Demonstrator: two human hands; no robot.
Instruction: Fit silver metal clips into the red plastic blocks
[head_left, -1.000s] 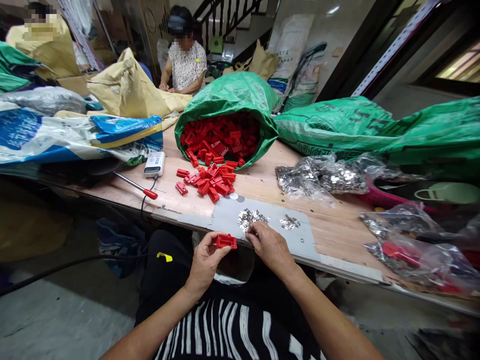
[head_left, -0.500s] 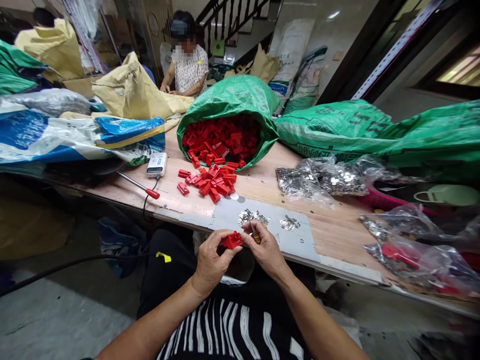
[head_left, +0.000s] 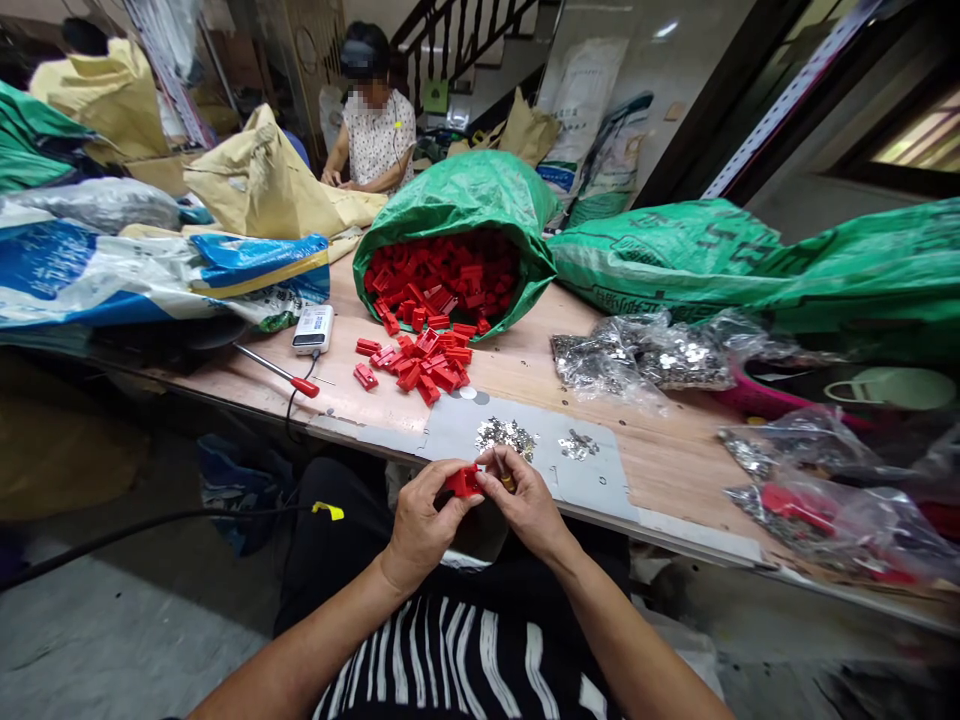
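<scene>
Just in front of the table edge, my left hand [head_left: 420,518] is closed, pinching a small red plastic housing [head_left: 462,481] between thumb and fingers. My right hand [head_left: 531,512] is closed around a small tool with an amber handle [head_left: 508,482]; its thin metal tip points up, and its exact kind is unclear. The right thumb and fingertip are against the housing's right end; whether they pinch a tiny part there is hidden. Beyond the hands, a pile of flat silvery metal pieces [head_left: 504,436] lies on a grey mat [head_left: 450,430], with a smaller metal heap [head_left: 578,445] to its right.
A green sack [head_left: 480,185] lies with its mouth towards me, spilling red housings [head_left: 427,360]. A red-handled screwdriver [head_left: 277,370] and a white cabled device [head_left: 313,328] are left. Clear bags of metal parts [head_left: 645,355] lie right. A co-worker [head_left: 375,125] sits at the back.
My right hand has shifted slightly left, bringing its thumb and fingertip up against the red housing. The tool in it has turned a little. My left hand holds nearly the same place.
</scene>
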